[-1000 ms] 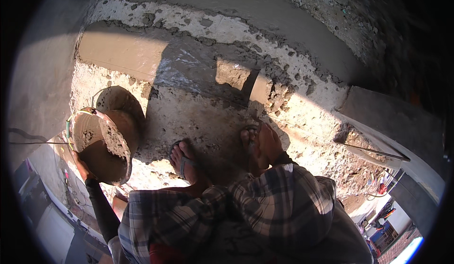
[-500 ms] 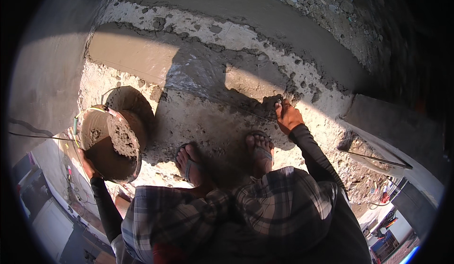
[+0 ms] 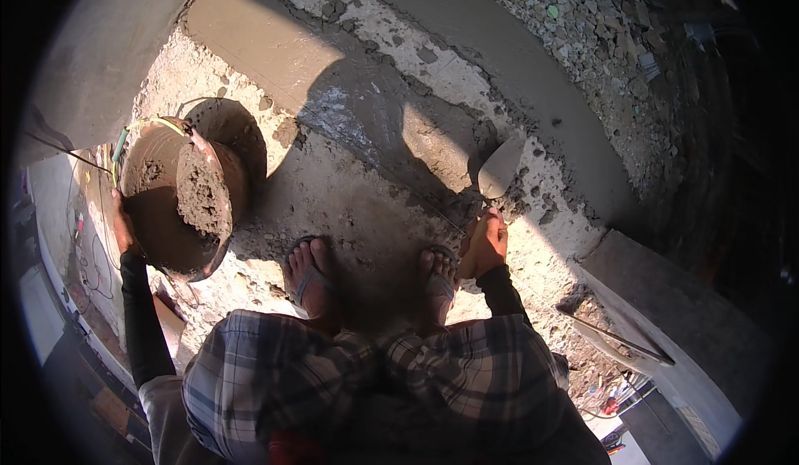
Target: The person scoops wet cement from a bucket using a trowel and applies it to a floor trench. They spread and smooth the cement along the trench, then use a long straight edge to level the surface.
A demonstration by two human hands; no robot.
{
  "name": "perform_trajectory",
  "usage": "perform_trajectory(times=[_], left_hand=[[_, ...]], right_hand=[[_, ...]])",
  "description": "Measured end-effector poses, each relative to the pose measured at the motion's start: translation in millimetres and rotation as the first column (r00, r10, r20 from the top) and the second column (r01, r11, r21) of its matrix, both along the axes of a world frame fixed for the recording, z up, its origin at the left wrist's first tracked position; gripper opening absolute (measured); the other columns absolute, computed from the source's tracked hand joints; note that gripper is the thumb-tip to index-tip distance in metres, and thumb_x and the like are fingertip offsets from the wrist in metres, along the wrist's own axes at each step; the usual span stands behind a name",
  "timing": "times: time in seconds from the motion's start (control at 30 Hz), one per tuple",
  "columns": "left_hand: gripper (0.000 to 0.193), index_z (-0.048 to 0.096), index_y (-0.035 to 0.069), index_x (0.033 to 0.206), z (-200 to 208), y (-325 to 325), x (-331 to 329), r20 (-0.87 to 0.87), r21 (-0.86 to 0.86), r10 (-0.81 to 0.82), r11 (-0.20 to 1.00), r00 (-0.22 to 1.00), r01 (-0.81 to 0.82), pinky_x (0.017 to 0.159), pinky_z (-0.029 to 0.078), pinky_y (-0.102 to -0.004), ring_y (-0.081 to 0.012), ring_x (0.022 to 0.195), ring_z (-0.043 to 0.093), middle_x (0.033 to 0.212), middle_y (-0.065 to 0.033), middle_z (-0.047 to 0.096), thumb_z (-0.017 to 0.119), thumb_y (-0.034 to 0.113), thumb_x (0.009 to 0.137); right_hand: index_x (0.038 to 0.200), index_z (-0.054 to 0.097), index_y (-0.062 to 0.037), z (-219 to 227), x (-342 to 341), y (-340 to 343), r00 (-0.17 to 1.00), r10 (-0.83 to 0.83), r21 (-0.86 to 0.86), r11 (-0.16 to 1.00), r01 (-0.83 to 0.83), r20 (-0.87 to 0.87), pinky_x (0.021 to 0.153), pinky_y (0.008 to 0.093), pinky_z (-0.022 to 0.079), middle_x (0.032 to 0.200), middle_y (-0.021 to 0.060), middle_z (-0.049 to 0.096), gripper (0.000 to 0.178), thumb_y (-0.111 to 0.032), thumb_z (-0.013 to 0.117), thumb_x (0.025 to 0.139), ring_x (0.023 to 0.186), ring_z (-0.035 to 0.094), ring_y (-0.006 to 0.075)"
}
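On the left, my left hand [image 3: 123,228] grips the outer side of a tilted bucket [image 3: 154,153] near its rim. A heap of wet mortar [image 3: 202,194] clings to the bucket's inside wall. My right hand [image 3: 485,244] is closed round the handle of a trowel [image 3: 501,168], whose pointed blade faces away from me. That blade hangs at the right end of a rough patch of mortar [image 3: 437,153]; whether it touches the surface I cannot tell. Leftward the patch runs into a smoother mortar strip [image 3: 250,36], partly sunlit.
A second smooth mortar strip [image 3: 533,82] curves along the far side, with rubble [image 3: 583,24] beyond. A thin string [image 3: 449,219] runs along the near strip's edge. My sandalled feet [image 3: 312,269] stand on rough ground. A low slab wall [image 3: 666,298] rises at the right.
My right hand has drawn back toward me and turned, and the trowel's blade now shows plainly. The bucket and my left hand sit farther left and higher in the shifted view.
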State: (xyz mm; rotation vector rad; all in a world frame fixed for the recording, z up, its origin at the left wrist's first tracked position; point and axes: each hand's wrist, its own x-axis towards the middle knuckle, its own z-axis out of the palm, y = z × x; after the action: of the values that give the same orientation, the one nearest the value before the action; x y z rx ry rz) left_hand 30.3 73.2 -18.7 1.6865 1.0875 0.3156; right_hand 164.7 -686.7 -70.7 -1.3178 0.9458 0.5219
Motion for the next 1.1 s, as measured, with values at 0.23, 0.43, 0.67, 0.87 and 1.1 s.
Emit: perform_trajectory(times=[0.23, 0.43, 0.67, 0.87, 1.1], left_hand=[[0.084, 0.018, -0.004, 0.159, 6.0, -60.6, 32.8, 0.098, -0.03, 0.019, 0.999, 0.995, -0.016, 0.125, 0.008, -0.0325, -0.0195, 0.155, 0.015, 0.168, -0.0126, 0.016, 0.044, 0.055, 0.105], [0.08, 0.017, -0.002, 0.159, -32.6, 6.4, -3.2, 0.06, -0.057, -0.012, 0.998, 0.998, 0.015, 0.126, 0.006, -0.0333, -0.019, 0.156, 0.011, 0.169, -0.0113, 0.015, 0.043, 0.052, 0.106], [0.073, 0.035, -0.002, 0.154, -10.3, 36.0, -17.4, -0.036, -0.106, 0.085, 0.991, 0.996, -0.088, 0.122, 0.023, -0.0367, -0.0256, 0.149, 0.032, 0.164, -0.0137, 0.031, 0.044, 0.052, 0.105], [0.055, 0.051, -0.003, 0.144, 101.2, -151.1, 100.4, -0.15, 0.84, -0.196, 0.491, 0.969, 0.23, 0.116, 0.034, -0.0404, -0.0315, 0.138, 0.047, 0.149, -0.0205, 0.051, 0.05, 0.038, 0.106], [0.06, 0.05, 0.002, 0.144, 48.9, -445.9, 163.5, 0.289, -0.709, -0.866, 0.092, 0.407, 0.699, 0.109, 0.041, -0.0462, -0.0303, 0.133, 0.052, 0.148, -0.0126, 0.052, 0.048, 0.048, 0.105]], right_hand=[[0.093, 0.052, -0.0078, -49.5, 31.2, 96.7, 0.744, 0.622, -0.182, 0.783, -0.595, 0.245, 0.041, 0.0395, 0.046, 0.062, 0.0085, 0.053, 0.04, -0.044, 0.04, 0.105, 0.041, 0.055, 0.0227], [0.106, 0.055, 0.0013, -15.0, 80.0, 137.1, 0.327, 0.94, -0.467, 0.331, -0.82, 0.093, 0.073, 0.0553, 0.051, 0.079, 0.0252, 0.067, 0.044, -0.041, 0.043, 0.103, 0.076, 0.066, 0.0447], [0.118, 0.053, -0.0021, 13.7, -8.1, -48.4, 0.286, 0.928, -0.523, 0.126, -0.843, -0.238, 0.08, 0.059, 0.052, 0.088, 0.0257, 0.071, 0.042, -0.041, 0.045, 0.103, 0.083, 0.067, 0.0498], [0.118, 0.048, 0.0028, 87.5, -49.6, -125.3, 0.485, 0.827, -0.649, 0.208, -0.732, -0.283, 0.068, 0.0538, 0.054, 0.068, 0.0258, 0.064, 0.044, -0.038, 0.044, 0.103, 0.068, 0.067, 0.047], [0.11, 0.058, -0.003, 87.5, 13.8, 33.7, 0.537, 0.697, -0.624, 0.697, -0.352, 0.476, 0.072, 0.0462, 0.052, 0.074, 0.0176, 0.064, 0.031, -0.032, 0.051, 0.101, 0.077, 0.067, 0.0386]])
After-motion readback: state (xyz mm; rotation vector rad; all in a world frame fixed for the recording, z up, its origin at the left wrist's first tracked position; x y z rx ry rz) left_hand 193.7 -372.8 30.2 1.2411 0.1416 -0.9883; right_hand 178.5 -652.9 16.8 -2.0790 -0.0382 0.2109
